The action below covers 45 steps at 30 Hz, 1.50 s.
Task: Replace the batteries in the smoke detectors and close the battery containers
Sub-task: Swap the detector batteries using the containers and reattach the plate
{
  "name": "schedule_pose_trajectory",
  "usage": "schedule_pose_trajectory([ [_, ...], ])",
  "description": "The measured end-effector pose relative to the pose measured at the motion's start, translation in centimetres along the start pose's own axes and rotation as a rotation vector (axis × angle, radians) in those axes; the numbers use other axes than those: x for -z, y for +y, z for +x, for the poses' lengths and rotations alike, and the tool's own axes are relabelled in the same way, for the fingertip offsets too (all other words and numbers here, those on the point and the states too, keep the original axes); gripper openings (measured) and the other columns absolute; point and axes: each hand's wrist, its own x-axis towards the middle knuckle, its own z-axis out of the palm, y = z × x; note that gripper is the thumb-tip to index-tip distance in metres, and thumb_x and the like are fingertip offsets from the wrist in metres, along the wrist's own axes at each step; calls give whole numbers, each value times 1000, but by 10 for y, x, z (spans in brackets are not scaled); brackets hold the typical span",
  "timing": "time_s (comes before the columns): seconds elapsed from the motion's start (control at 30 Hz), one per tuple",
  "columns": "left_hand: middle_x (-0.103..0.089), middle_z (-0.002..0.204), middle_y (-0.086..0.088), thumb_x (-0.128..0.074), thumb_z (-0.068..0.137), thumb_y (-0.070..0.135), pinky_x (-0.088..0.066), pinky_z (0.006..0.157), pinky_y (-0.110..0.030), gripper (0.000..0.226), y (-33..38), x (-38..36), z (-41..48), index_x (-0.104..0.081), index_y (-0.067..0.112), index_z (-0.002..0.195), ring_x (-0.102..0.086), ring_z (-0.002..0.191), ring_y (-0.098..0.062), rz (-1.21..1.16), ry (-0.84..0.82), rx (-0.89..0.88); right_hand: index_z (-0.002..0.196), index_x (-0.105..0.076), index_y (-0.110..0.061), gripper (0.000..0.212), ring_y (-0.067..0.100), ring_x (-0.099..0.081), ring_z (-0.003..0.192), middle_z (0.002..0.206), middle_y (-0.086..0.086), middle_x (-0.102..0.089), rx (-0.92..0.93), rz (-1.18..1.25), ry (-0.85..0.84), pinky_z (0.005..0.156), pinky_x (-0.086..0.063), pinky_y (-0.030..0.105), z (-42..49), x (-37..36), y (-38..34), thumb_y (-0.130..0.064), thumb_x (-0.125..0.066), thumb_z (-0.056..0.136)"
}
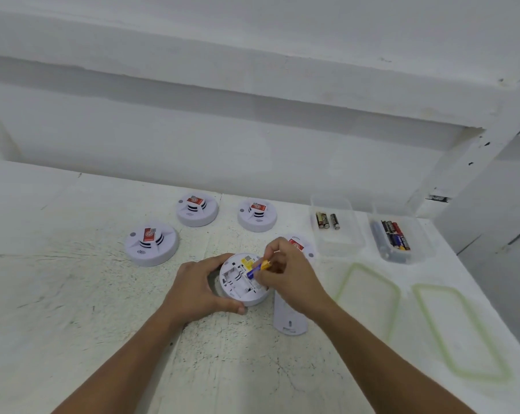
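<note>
Smoke detectors: 5; left grip (202,286) holds 1 opened detector (243,279), right grip (285,273) pinches battery (258,268).

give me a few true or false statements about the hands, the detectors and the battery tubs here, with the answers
1. The left hand steadies the round white smoke detector lying back-side up. True.
2. The right hand is empty. False: its grip pinches a blue and yellow battery over the open compartment.
3. Both clear plastic tubs hold batteries. True: the left tub holds a few, the right tub more.
4. The two clear green-rimmed lids are snapped onto the tubs. False: they lie flat on the white table.
5. The white battery cover is fitted on. False: it lies beside the detector.
</note>
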Motion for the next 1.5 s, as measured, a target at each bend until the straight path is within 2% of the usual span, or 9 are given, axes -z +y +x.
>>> schedule_pose_trajectory([
  [0.07, -68, 102, 30, -87, 32, 69, -49, 95, -41, 91, -3, 0, 0, -57, 53, 116, -63, 99, 2, 10, -9, 17, 84, -49, -17, 22, 4, -60, 65, 87, 2, -71, 64, -155, 39, 57, -44, 18, -3, -13, 3, -8, -67, 77],
  [0.13, -67, 103, 29, -86, 32, 71, -46, 97, -46, 95, -4, 0, 0, -55, 52, 120, -62, 102, -1, 30, -21, 38, 83, -49, -19, 19, 3, -57, 62, 86, -2, -68, 127, -257, 61, 51, -41, 16, -5, -22, 5, -9, -64, 76],
  [0.23, -68, 100, 30, -85, 34, 71, -45, 96, -47, 92, -2, -1, 0, -56, 51, 119, -62, 97, 0, 42, -20, 37, 84, -52, -24, 16, 11, -56, 81, 85, -6, -63, 183, -372, 56, 64, -49, 29, -7, -33, 11, -15, -63, 75],
  [0.57, -65, 100, 35, -81, 31, 74, -45, 96, -43, 90, -2, 0, 0, -53, 59, 115, -61, 97, 4, 33, -9, 46, 111, -67, -29, 25, 3, -46, 107, 102, -9, -49, 199, -550, -179, 90, -44, 21, -11, -16, 4, -25, -59, 88],
  [0.73, -65, 99, 34, -80, 31, 77, -42, 98, -42, 93, -6, -2, 2, -54, 54, 118, -60, 96, 5, 54, -10, 46, 114, -65, -35, 26, -1, -44, 106, 111, -4, -47, 156, -556, -241, 84, -36, 8, -5, -10, 3, -28, -62, 88],
  [0.93, -58, 101, 45, -80, 31, 72, -25, 97, -21, 81, -2, 0, 0, -48, 66, 106, -51, 98, 15, 86, -19, 45, 111, -68, -29, 25, 2, -46, 106, 113, -5, -51, 116, -509, -267, 81, -36, 7, 3, -11, 1, -30, -67, 86],
  [1.13, -55, 103, 47, -82, 32, 68, -19, 94, -13, 79, 0, 1, 1, -45, 70, 102, -47, 100, 18, 88, -28, 42, 105, -72, -20, 20, 9, -46, 107, 92, -36, -50, 190, -486, -283, 84, -38, 8, 8, -11, -1, -21, -68, 85],
  [1.33, -62, 98, 39, -77, 28, 76, -22, 94, -20, 84, -3, -2, 3, -48, 64, 106, -50, 98, 16, 86, -17, 72, 111, -70, -23, 27, 5, -44, 99, 90, -22, -47, 182, -481, -246, 78, -34, 4, 10, -15, 7, -22, -69, 84],
  [1.5, -62, 102, 36, -78, 29, 76, -22, 96, -21, 89, -4, -2, 3, -47, 61, 111, -47, 100, 18, 88, -17, 77, 111, -71, -21, 27, 7, -45, 97, 79, -39, -43, 190, -464, -234, 78, -35, 2, 9, -15, 7, -19, -70, 84],
])
